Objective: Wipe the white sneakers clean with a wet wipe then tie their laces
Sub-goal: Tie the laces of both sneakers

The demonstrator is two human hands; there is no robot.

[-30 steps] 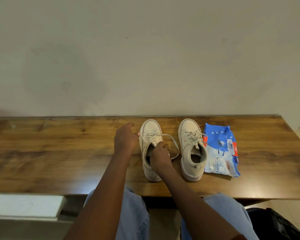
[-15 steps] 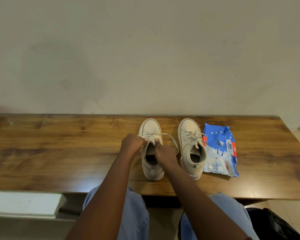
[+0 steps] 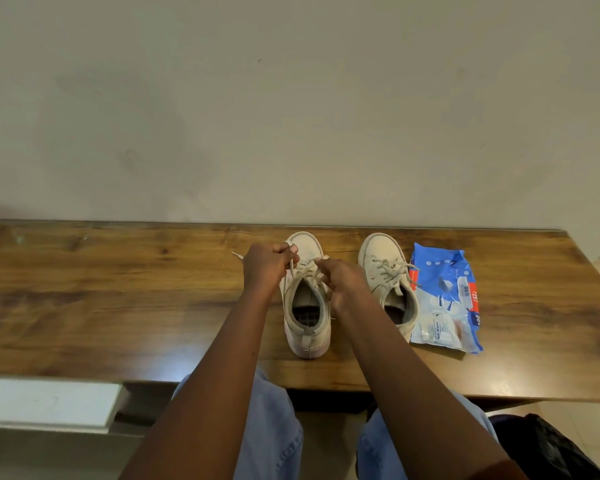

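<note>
Since a second ago the left hand (image 3: 265, 268) has closed in: it pinches a lace loop (image 3: 291, 263) at the left sneaker's (image 3: 307, 320) eleven o'clock. The right hand (image 3: 343, 282) pinches the other strand (image 3: 318, 262) at two (opposed pulls would tighten the knot). The sneaker stands mid-table (image 3: 118, 289).

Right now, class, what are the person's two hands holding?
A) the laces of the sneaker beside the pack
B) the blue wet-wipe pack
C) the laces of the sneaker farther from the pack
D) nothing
C: the left hand and the right hand both pinch the laces of the sneaker farther from the wet-wipe pack; neither hand grips the other sneaker, which stands beside the pack.
</note>
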